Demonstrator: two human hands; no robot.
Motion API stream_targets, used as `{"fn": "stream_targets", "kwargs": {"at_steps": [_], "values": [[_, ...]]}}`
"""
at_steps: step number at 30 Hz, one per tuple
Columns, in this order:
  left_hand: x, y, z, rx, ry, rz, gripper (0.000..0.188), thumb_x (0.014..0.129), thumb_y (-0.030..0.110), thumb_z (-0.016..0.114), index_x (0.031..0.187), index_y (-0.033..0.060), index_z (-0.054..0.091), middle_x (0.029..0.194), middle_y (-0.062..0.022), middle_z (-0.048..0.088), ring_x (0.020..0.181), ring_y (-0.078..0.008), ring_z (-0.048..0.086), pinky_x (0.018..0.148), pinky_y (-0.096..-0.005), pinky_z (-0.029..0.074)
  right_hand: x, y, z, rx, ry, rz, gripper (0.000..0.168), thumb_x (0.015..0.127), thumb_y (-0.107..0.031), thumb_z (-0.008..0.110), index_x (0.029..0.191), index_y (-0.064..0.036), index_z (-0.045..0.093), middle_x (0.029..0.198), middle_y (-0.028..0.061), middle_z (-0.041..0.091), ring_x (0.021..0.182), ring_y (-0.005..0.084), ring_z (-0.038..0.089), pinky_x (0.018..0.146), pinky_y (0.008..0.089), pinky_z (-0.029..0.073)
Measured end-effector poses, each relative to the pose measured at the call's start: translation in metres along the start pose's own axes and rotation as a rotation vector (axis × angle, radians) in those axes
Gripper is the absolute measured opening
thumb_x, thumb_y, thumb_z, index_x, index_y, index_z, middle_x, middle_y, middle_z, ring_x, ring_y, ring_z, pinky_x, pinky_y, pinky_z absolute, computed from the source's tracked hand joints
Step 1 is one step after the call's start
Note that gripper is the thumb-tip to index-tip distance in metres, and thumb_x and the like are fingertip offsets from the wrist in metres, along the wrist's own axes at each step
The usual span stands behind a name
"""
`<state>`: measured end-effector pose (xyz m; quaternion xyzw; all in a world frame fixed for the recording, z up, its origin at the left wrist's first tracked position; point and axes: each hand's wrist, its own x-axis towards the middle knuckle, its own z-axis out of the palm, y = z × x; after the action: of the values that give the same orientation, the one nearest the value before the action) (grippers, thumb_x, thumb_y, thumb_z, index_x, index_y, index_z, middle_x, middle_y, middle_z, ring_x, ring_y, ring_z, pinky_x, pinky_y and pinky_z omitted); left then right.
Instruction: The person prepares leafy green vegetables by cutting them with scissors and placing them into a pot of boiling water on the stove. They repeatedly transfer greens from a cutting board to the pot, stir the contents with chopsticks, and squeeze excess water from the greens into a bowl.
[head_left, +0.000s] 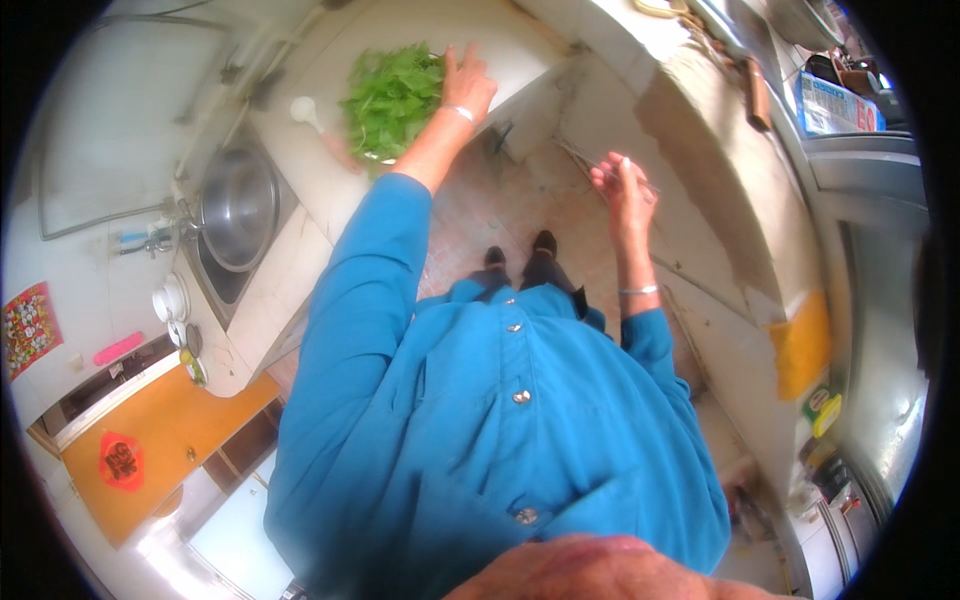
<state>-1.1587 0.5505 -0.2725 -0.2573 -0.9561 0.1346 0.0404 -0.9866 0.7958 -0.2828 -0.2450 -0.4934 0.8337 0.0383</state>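
Observation:
A heap of fresh leafy greens (394, 101) lies on the pale counter, with a bit of white rim, perhaps a plate, showing under its lower edge. My left hand (469, 86) is at the right side of the greens, fingers spread, the nearest finger against the leaves. A white spoon or ladle (304, 110) rests left of the heap. Held out over the floor at the right, my right hand (628, 187) has its fingers closed around a thin, stick-like utensil (609, 172), possibly chopsticks; blur hides its exact kind.
A round steel sink (240, 208) with a tap is at the left, beside stacked white bowls (170, 300). Along the right counter (727, 195) lie a wooden-handled knife or tool (756, 96) and a yellow cloth (801, 346). An orange cabinet (169, 442) stands lower left.

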Motion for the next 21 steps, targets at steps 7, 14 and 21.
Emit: {"fn": "stream_targets", "kwargs": {"at_steps": [7, 14, 21], "values": [[0.006, -0.016, 0.001, -0.095, 0.089, -0.062, 0.010, 0.074, 0.014, 0.062, 0.077, 0.0109, 0.071, 0.093, -0.0084, 0.062, 0.108, -0.0284, 0.049, 0.104, -0.0670, 0.018, 0.000, -0.001, 0.002, 0.039, -0.010, 0.032, 0.036, 0.093, -0.022, 0.057, 0.111, 0.008, 0.057, 0.101, 0.0168, 0.062, 0.081, 0.0241, 0.066, 0.072, 0.0310, 0.056], [-0.016, -0.093, -0.061, -0.938, 0.361, -0.480, 0.022, 0.086, 0.024, 0.063, 0.090, 0.0023, 0.067, 0.088, -0.0104, 0.069, 0.084, -0.0206, 0.065, 0.075, -0.0290, 0.050, 0.006, 0.001, 0.001, 0.074, -0.026, 0.032, 0.037, 0.093, -0.022, 0.057, 0.113, 0.009, 0.056, 0.103, 0.0178, 0.062, 0.083, 0.0245, 0.066, 0.072, 0.0312, 0.055], [-0.066, -0.130, -0.045, -0.689, 0.097, -0.514, 0.025, 0.084, 0.023, 0.063, 0.098, 0.0041, 0.069, 0.091, -0.0166, 0.069, 0.086, -0.0305, 0.067, 0.079, -0.0382, 0.050, 0.007, 0.002, 0.007, 0.039, -0.058, 0.031, 0.036, 0.093, -0.022, 0.057, 0.112, 0.008, 0.057, 0.101, 0.0173, 0.062, 0.082, 0.0237, 0.066, 0.072, 0.0303, 0.055]]}}
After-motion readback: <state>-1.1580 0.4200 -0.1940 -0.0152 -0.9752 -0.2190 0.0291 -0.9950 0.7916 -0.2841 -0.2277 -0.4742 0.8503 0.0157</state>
